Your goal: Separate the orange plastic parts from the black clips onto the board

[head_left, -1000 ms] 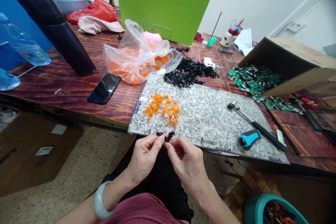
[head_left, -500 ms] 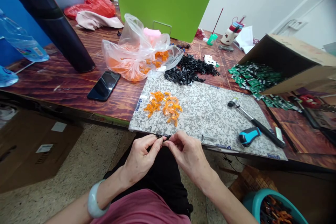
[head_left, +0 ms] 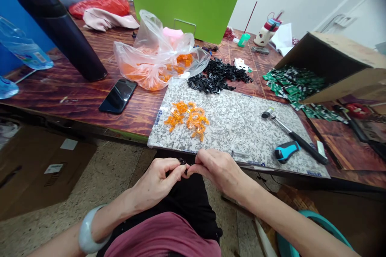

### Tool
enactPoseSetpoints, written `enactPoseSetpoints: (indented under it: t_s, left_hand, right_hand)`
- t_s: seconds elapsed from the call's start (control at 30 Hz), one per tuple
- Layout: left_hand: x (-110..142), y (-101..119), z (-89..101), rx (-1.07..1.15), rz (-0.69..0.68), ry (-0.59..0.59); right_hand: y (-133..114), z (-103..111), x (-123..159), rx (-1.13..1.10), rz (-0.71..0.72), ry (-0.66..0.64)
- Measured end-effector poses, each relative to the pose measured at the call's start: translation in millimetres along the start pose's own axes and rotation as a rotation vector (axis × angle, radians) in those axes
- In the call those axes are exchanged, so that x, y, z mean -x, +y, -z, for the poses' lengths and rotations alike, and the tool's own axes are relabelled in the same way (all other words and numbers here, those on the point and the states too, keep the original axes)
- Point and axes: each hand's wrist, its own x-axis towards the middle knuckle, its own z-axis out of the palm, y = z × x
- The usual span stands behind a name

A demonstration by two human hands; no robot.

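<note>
A small black plastic part (head_left: 182, 161) shows between my two hands, just in front of the speckled board's near edge. My left hand (head_left: 161, 178) pinches it between thumb and forefinger. From the other side, my right hand (head_left: 215, 168) closes its thumb and forefinger at the same part; the fingers hide most of it. Orange translucent plastic pieces (head_left: 197, 122) lie in a loose cluster on the speckled board (head_left: 235, 116) beyond my hands. A heap of black plastic parts (head_left: 214, 76) lies at the board's far edge.
Right on the board are a hammer (head_left: 301, 142) and a blue-black screwdriver handle (head_left: 286, 151). A tipped carton (head_left: 340, 68) spills green circuit boards (head_left: 289, 88). Left stand a phone (head_left: 118, 96), a dark flask (head_left: 66, 28) and a plastic bag (head_left: 141, 72) of orange pieces. A teal bucket (head_left: 285, 245) is below right.
Both hands have come slightly lower and closer to my body. My right hand has turned, its forearm swinging outward across the bucket. The black part is now more covered by the fingers.
</note>
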Motion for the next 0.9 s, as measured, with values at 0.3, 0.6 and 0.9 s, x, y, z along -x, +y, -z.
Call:
enactPoseSetpoints:
  t_s: [0.3, 0.6, 0.9]
  left_hand:
    - [-2.2, -4.0, 2.1, 0.319, 0.137, 0.072]
    - [-2.7, -8.4, -1.0, 0.353, 0.187, 0.071]
    - [-3.1, -14.4, -2.1, 0.328, 0.166, 0.082]
  right_hand:
    - [-0.9, -5.2, 5.4, 0.018, 0.046, 0.270]
    - [-3.4, -13.6, 10.9, -0.046, -0.005, 0.332]
    - [-5.2, -17.3, 12.1, -0.232, -0.147, 0.288]
